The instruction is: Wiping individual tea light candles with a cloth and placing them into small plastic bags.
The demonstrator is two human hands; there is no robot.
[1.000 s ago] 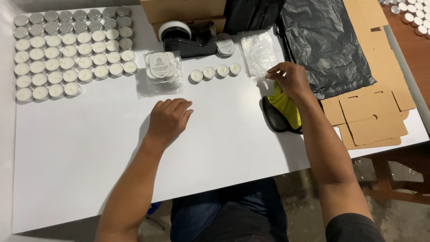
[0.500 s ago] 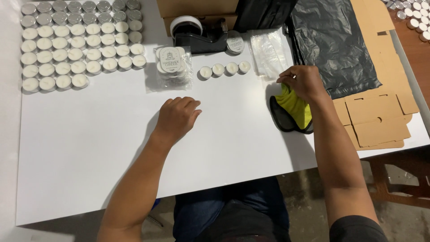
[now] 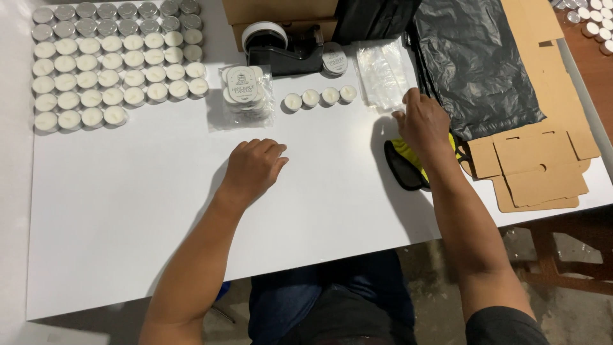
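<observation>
White candles on a white table

Silver-cupped white tealights (image 3: 115,61) far left; black tape dispenser (image 3: 281,51); black bag (image 3: 476,64); brown cardboard (image 3: 543,169); yellow-and-black glove (image 3: 408,160).

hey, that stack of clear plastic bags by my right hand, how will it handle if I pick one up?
The clear bags look thin and crinkled, so one will probably flop and weigh almost nothing. They lie stacked, glossy film on film, so they may slide or cling together. Your right hand reaches their near edge; peeling there likely works best.

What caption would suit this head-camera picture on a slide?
Right hand reaches the clear bags; left hand rests on the white table near four tealights.
</observation>
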